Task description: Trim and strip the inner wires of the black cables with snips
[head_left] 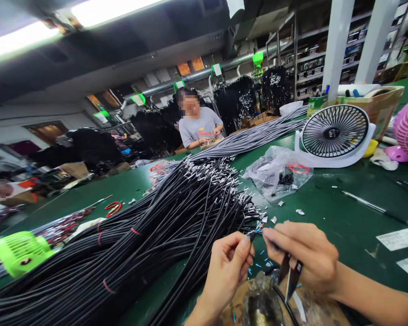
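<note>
My left hand (229, 260) is closed, its thumb and fingers pinching a black cable near its stripped end. Thin coloured wires (258, 226), some blue, stick out of that end towards my other hand. My right hand (306, 249) has its fingertips beside these wires; whether they touch is hard to tell. Held in its curled fingers is a dark scissors-like tool (293, 280), two pointed parts facing down; the rest is hidden by the hand. Beneath my hands lie a dark lump wrapped in clear film (263, 299), a black cable piece (285, 303) and blue wire scraps (258, 265).
A thick bundle of black cables (149, 231) with stripped ends covers the left. Beyond are grey cables (258, 131), a plastic bag (275, 174) and a white fan (335, 133). Red-handled scissors (113, 208) and a green fan (20, 253) lie left. A person (200, 120) sits opposite.
</note>
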A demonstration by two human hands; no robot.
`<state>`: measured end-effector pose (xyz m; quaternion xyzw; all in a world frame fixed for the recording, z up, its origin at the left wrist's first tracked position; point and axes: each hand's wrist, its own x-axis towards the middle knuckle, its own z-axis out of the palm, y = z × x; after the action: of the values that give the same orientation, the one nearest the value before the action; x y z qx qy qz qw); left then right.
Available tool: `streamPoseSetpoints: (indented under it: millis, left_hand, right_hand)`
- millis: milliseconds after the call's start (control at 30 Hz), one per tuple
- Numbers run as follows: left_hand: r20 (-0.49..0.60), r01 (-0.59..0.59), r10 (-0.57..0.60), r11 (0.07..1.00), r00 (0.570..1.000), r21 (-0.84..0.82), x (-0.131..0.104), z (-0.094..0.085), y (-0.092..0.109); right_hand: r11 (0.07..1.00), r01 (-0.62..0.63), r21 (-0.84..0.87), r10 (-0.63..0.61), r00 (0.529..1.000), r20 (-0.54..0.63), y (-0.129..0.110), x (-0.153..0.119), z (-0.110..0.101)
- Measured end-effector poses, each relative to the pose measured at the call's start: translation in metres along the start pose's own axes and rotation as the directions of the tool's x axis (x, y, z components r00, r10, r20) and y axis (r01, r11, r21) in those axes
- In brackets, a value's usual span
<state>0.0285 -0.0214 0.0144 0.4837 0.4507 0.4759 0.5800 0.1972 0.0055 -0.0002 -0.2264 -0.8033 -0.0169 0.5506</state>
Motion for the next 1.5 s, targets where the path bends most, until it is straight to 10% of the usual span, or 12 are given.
streamPoseSetpoints:
  millis: [100, 200, 333, 533, 933, 1133, 1300, 1500]
  left_hand:
    - [-0.032, 0.001, -0.001, 1.0, 0.999, 0.005, 0.0, 0.001, 0.001]
    - [-0.061, -0.035, 0.037, 0.998, 0.997, 0.045, 0.0, 0.001, 0.002]
    - [-0.06, -0.087, 0.093, 0.992, 0.994, 0.088, 0.0, 0.0, 0.001]
    - [0.025, -0.026, 0.026, 1.0, 0.999, 0.011, -0.002, 0.0, -0.001]
    - [0.08, 0.015, -0.006, 0.993, 0.997, -0.115, -0.001, -0.001, -0.007]
    - [0.008, -0.028, 0.028, 1.0, 1.0, -0.003, -0.003, 0.002, -0.002]
    - [-0.041, -0.14, 0.147, 0.981, 0.988, 0.135, -0.002, -0.001, -0.001]
    - [-0.064, -0.308, 0.364, 0.859, 0.929, 0.408, -0.005, -0.004, -0.004]
  right_hand:
    - [0.986, 0.167, -0.011, -0.166, 0.984, 0.057, -0.001, -0.004, 0.001]
    - [0.986, -0.136, 0.102, 0.138, 0.99, -0.014, -0.004, 0.007, -0.002]
    - [0.787, -0.562, 0.254, 0.554, 0.825, 0.106, -0.001, 0.024, -0.006]
    - [0.605, -0.702, 0.377, 0.627, 0.711, 0.318, 0.006, 0.021, -0.003]
    - [0.974, -0.203, 0.097, 0.208, 0.977, -0.048, -0.004, 0.004, 0.001]
    - [0.979, 0.204, -0.029, -0.203, 0.978, 0.047, 0.005, -0.007, 0.001]
    - [0.965, -0.193, 0.178, 0.206, 0.977, -0.059, -0.006, 0.01, 0.0]
    - [0.813, -0.512, 0.277, 0.493, 0.859, 0.138, -0.003, 0.023, -0.009]
